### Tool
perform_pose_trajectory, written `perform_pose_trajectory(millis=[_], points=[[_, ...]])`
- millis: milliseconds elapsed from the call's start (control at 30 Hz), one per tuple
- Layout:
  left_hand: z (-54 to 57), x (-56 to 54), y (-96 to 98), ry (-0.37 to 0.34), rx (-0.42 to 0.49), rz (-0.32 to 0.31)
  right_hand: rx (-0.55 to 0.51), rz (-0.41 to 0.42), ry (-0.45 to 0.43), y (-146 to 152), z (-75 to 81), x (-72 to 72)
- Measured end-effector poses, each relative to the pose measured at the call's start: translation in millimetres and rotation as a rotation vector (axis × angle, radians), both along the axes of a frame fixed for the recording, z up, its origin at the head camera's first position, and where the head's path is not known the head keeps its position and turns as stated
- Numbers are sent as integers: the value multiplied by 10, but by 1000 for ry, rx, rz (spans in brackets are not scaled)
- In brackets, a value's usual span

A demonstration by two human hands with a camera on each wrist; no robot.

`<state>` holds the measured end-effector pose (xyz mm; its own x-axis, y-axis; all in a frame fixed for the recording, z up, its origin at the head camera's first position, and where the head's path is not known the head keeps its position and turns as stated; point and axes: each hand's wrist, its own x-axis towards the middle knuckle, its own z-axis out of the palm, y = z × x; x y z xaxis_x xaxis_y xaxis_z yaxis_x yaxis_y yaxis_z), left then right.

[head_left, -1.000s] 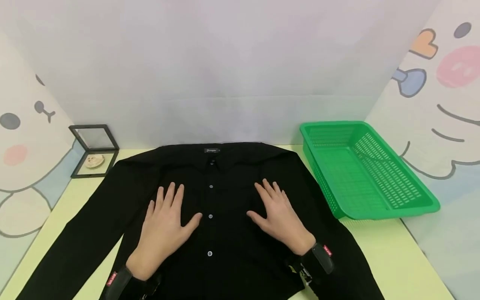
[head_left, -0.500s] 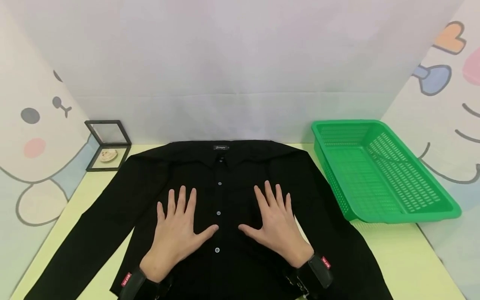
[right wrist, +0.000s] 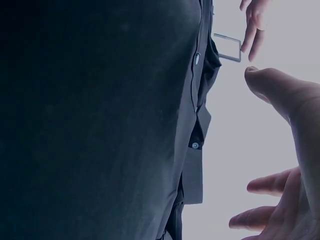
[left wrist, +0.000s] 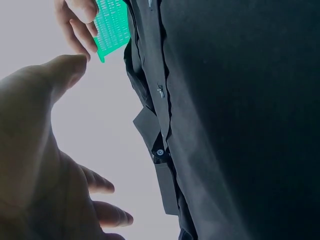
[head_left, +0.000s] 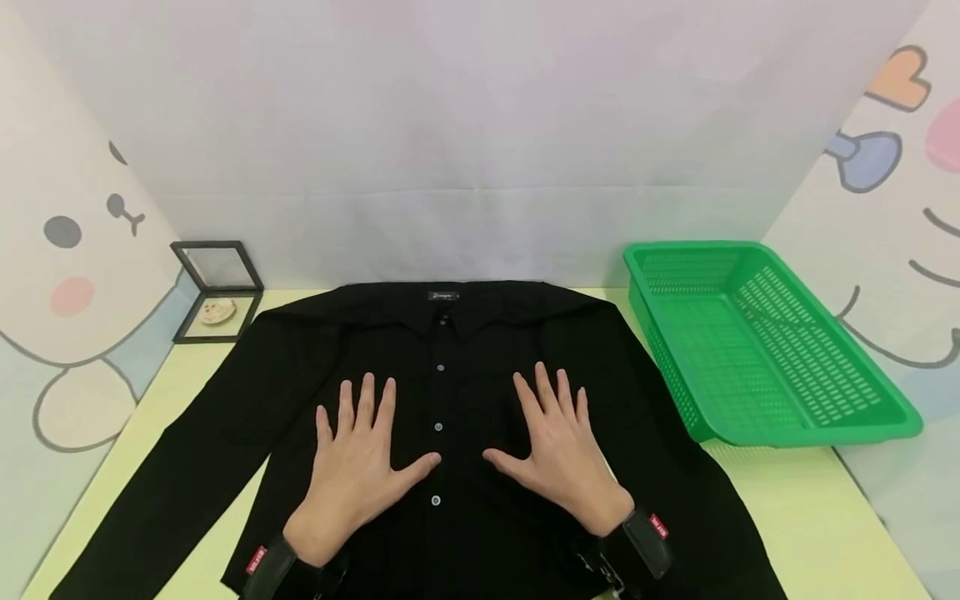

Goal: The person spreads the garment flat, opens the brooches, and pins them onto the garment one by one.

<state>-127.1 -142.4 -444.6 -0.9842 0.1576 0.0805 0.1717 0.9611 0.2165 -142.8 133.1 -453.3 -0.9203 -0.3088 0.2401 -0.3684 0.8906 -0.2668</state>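
A black button-up shirt (head_left: pixel 480 333) lies spread front up, its collar toward the back wall and its sleeves out to both sides. Over its left half my left hand (head_left: pixel 351 471) is held palm down, fingers straight and spread. My right hand (head_left: pixel 558 446) mirrors it over the other half, thumb pointing inward. Both wrist views show a gap between palm and cloth: the left hand (left wrist: pixel 40 150) and the right hand (right wrist: pixel 290 155) hover above the shirt front. White buttons run down the placket between the two thumbs. Neither hand holds anything.
A green plastic basket (head_left: pixel 817 435) stands at the right, beside the shirt's sleeve. At the back left is an open black-framed case (head_left: pixel 217 292) with a small pale object (head_left: pixel 217 312) in it. Cartoon-printed side walls and a white back wall enclose the pale yellow table (head_left: pixel 817 517).
The head view has shifted a little, so the scene sits farther right than a second ago. Both hands straightened slightly and spread their fingers; in the last half second they barely moved.
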Motion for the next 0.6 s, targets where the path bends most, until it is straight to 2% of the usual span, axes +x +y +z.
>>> perform_pose_trajectory(millis=[333, 600], points=[[30, 0, 3, -13, -4, 7, 0, -2, -13, 18, -12, 3], [2, 34, 4, 9, -3, 6, 25, -1, -17, 25, -16, 5]])
